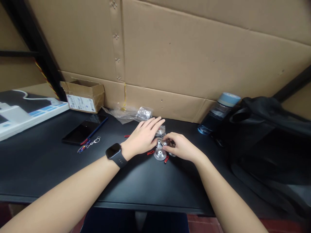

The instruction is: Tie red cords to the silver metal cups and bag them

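Note:
My left hand [144,135] lies stretched out, palm down, over the middle of the black table, with its fingers pointing to the back right. The thumb is close to several shiny silver metal discs. My right hand [181,146] is curled, its thumb and fingers closed around the edge of a small metal disc [165,142]. Just in front lies a larger round disc [160,154] with a hole in its raised middle. Short red cord loops lie beside it, one red loop [166,159] on its right and another red loop [150,152] on its left. The right fingers partly hide other discs.
Clear plastic wrapping [144,113] lies behind my hands. To the left are a phone [85,129], a keychain [89,144], an opened cardboard box [84,97] and a white power strip [34,118]. A water bottle [216,115] and a black bag [269,145] stand on the right.

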Demonstrator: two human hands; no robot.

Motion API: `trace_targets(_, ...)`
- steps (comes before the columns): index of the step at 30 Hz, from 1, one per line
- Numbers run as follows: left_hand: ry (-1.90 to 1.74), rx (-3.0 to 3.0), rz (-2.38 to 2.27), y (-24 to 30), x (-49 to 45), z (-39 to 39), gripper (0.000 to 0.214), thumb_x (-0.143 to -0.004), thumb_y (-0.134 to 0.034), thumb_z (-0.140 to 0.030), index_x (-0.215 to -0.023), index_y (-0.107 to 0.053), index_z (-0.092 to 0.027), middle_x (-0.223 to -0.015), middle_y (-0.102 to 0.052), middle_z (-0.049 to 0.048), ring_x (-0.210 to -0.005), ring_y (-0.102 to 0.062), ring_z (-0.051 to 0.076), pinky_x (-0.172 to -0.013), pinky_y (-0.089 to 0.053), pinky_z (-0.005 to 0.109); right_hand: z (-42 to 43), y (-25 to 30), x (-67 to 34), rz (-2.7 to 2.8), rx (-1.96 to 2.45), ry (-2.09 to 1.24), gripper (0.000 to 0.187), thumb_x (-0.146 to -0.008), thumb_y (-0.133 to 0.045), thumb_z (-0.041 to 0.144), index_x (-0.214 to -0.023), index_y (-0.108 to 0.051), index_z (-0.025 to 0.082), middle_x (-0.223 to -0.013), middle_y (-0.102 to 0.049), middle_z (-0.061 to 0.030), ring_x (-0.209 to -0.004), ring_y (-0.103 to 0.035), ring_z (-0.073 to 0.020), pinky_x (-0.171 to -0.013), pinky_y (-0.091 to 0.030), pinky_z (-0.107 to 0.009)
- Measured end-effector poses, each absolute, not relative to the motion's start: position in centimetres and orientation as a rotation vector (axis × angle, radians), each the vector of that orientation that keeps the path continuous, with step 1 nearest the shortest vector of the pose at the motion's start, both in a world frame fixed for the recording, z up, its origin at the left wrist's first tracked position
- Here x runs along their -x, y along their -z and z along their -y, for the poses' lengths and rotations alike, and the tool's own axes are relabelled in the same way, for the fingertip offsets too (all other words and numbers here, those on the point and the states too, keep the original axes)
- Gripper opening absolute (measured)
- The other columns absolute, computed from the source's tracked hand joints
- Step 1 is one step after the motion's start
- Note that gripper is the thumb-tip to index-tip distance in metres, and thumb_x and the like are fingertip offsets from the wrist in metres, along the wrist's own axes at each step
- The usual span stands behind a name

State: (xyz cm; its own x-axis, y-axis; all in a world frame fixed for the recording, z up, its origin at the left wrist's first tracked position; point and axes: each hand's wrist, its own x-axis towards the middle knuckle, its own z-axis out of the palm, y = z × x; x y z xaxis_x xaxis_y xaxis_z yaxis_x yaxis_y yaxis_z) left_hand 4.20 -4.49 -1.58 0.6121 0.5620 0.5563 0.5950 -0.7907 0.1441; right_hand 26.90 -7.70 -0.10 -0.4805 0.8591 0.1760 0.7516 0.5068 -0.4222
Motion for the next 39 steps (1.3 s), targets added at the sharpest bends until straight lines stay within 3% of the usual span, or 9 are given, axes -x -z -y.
trace_targets(8,0.97,2.839,1.012,2.0,-4.1,3.6,0.065,-0.09,-0.054,-0.015,-0.152,-0.037,-0.019,-0.155,-0.048,0.0133,-0.145,-0.043,0.028,-0.116,-0.038,0.048,7.7,0.1,-27.1,2.431,1.332,-0.412,0.032,-0.083,-0.079,0.04,-0.108,-0.069,0.023,-0.099,-0.068,-0.0052,-0.088,-0.064,-0.0224,-0.078,-0.049,-0.033)
trace_targets(16,0.993,2.83,1.028,1.8,-4.3,4.0,0.054,-0.091,-0.055,-0.016,-0.144,-0.045,-0.021,-0.149,-0.054,0.0102,-0.138,-0.048,0.027,-0.114,-0.04,0.045,7.8,0.2,-27.1,2.432,1.292,-0.43,0.034,-0.082,-0.081,0.034,-0.111,-0.067,0.025,-0.108,-0.066,-0.0056,-0.101,-0.062,-0.0249,-0.09,-0.049,-0.037)
trace_targets(23,0.998,2.846,1.034,1.6,-4.3,4.0,0.048,-0.091,-0.055,-0.017,-0.138,-0.048,-0.021,-0.144,-0.056,0.0084,-0.134,-0.051,0.026,-0.11,-0.042,0.044,8.5,0.3,-25.7,2.355,1.256,-0.483,0.07,-0.077,-0.085,0.047,-0.135,-0.051,0.026,-0.13,-0.059,-0.0101,-0.119,-0.054,-0.0301,-0.1,-0.047,-0.045)
trace_targets(31,0.934,2.855,1.054,1.6,-4.2,4.0,0.042,-0.092,-0.055,-0.02,-0.134,-0.052,-0.022,-0.141,-0.058,0.009,-0.13,-0.053,0.027,-0.108,-0.043,0.044,8.2,0.4,-25.8,2.402,1.359,-0.456,0.065,-0.075,-0.087,0.04,-0.131,-0.054,0.032,-0.138,-0.055,-0.0072,-0.124,-0.048,-0.0323,-0.106,-0.042,-0.05)
trace_targets(36,0.759,2.85,1.117,1.7,-3.8,3.7,0.028,-0.093,-0.056,-0.023,-0.12,-0.061,-0.023,-0.124,-0.066,0.0073,-0.118,-0.06,0.028,-0.101,-0.046,0.043,8.2,0.1,-26.3,2.401,1.406,-0.418,0.066,-0.074,-0.088,0.035,-0.132,-0.055,0.033,-0.138,-0.054,-0.007,-0.126,-0.048,-0.0331,-0.107,-0.042,-0.052)
trace_targets(39,0.649,2.844,1.161,1.9,-3.3,3.2,0.024,-0.094,-0.056,-0.027,-0.116,-0.064,-0.023,-0.118,-0.068,0.0071,-0.115,-0.063,0.028,-0.098,-0.046,0.042,8.2,0.0,-26.4,2.419,1.402,-0.433,0.057,-0.078,-0.084,0.034,-0.128,-0.057,0.032,-0.138,-0.054,-0.0069,-0.125,-0.05,-0.0322,-0.107,-0.041,-0.051)
